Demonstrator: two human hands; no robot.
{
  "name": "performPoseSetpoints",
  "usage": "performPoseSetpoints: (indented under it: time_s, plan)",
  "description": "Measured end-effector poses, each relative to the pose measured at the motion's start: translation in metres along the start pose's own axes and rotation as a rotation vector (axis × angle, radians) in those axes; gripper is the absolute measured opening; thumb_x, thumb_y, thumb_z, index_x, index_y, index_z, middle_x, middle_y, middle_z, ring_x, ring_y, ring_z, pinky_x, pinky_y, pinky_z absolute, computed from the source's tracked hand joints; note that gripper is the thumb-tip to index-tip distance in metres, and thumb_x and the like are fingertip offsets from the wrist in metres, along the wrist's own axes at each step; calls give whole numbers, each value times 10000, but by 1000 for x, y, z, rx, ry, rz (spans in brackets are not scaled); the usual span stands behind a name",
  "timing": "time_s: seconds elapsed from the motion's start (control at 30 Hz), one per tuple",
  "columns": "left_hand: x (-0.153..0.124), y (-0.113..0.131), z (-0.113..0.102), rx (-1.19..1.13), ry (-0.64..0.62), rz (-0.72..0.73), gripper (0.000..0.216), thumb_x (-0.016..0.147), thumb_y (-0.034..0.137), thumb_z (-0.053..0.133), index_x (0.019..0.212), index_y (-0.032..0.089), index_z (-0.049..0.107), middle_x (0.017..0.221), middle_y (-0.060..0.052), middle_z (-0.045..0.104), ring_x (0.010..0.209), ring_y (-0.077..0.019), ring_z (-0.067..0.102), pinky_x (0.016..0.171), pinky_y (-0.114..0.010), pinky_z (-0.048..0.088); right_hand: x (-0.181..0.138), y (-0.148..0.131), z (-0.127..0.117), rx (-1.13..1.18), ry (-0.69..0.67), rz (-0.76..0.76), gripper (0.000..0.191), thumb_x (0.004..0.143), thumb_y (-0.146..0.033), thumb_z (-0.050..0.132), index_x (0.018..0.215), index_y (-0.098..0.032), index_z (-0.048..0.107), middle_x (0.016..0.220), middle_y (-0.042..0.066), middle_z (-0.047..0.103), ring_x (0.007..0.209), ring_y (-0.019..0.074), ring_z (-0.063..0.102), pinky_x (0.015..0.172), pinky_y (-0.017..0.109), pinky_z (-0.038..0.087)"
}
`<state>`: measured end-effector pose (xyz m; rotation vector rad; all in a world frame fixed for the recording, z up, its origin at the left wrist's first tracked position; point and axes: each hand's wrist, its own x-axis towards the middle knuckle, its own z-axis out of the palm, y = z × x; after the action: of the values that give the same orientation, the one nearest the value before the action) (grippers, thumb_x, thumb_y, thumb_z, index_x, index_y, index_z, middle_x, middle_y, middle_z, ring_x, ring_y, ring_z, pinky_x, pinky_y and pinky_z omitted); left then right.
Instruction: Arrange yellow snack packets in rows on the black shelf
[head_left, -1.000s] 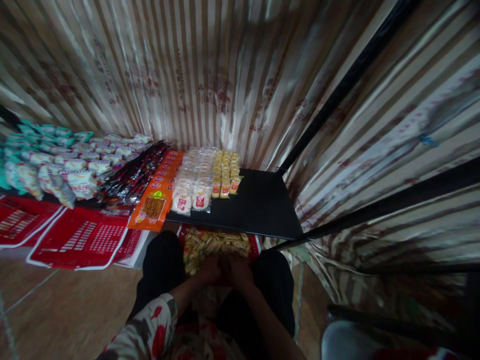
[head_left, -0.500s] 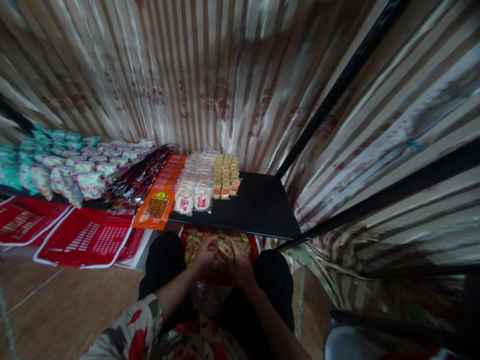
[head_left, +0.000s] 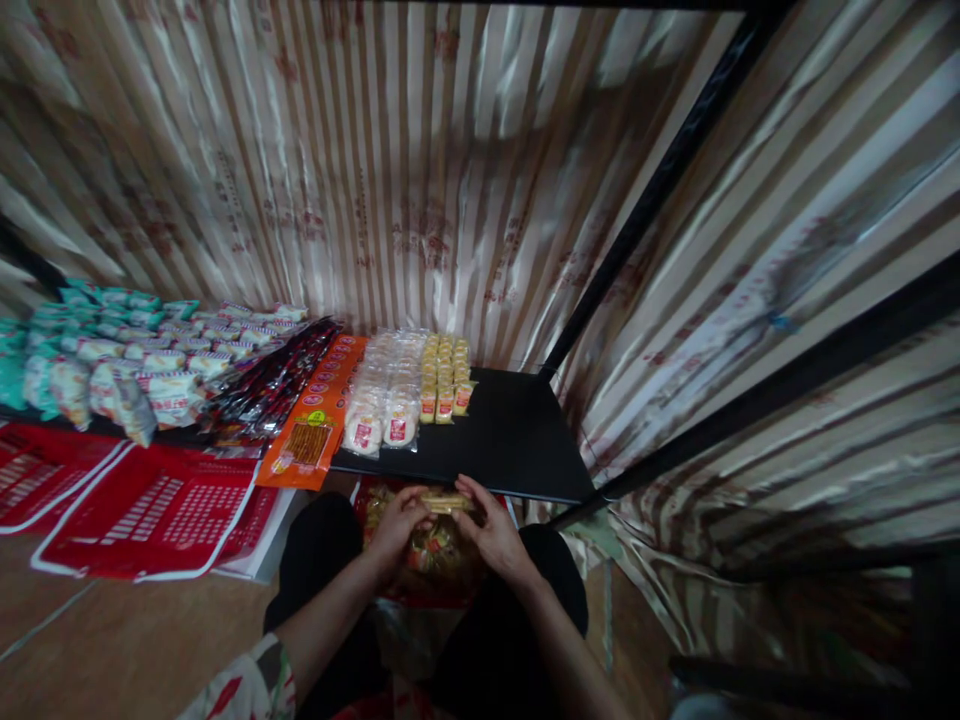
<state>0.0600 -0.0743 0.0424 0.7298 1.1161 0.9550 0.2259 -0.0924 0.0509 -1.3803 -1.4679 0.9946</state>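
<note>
Between my knees, my left hand (head_left: 401,520) and my right hand (head_left: 489,525) pinch the two ends of small yellow snack packets (head_left: 442,502), held level in a short row. I cannot tell how many packets are in the row. Just below them lies a red container (head_left: 361,492) filled with similar yellow-wrapped packets, partly hidden by my hands and dark. On the black shelf (head_left: 517,430) in front of me stand rows of yellow snack packets (head_left: 444,400). Left of those are round white crackers (head_left: 400,427) in clear wrappers.
An orange snack bag (head_left: 300,440), dark red shiny packets (head_left: 262,390) and white and teal bags (head_left: 169,395) fill the shelf's left part. Red baskets (head_left: 161,515) are under it. Black frame bars (head_left: 675,450) slant at the right, before a striped curtain (head_left: 420,150).
Both hands have risen a little from the container towards the shelf edge. The packets between them are now lined up level. The view has tilted up slightly.
</note>
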Motion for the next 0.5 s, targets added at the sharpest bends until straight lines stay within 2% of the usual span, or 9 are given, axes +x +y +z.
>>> performPoseSetpoints:
  time_s: [0.13,0.27,0.37,0.5]
  plan:
    - [-2,5,5,-168,44,-152,161,725,186,647,846,122,562,738,-45,667,558,-90,629,516,-167,477,5,2,-1,231,-2,96,504,697,-297,655,1181,-228,533,1153,85,612,1012,190,606,890,375,492]
    - [-2,7,15,-225,51,-256,92,824,210,524,846,123,543,611,-23,642,502,-109,627,449,-168,451,11,5,-1,351,70,158,528,634,-322,718,1129,-232,561,1075,72,634,905,184,635,822,363,522]
    - [0,7,22,-298,7,-327,192,878,236,422,851,108,563,594,-31,646,511,-111,633,450,-167,445,16,7,0,423,140,206,531,615,-371,734,1098,-220,573,998,71,658,888,199,643,840,387,510]
    - [6,5,33,-400,-77,-386,252,894,249,388,882,92,585,627,-46,664,527,-107,637,473,-169,445,20,3,1,503,136,243,503,624,-438,720,1048,-205,583,959,75,676,893,220,648,818,385,516]
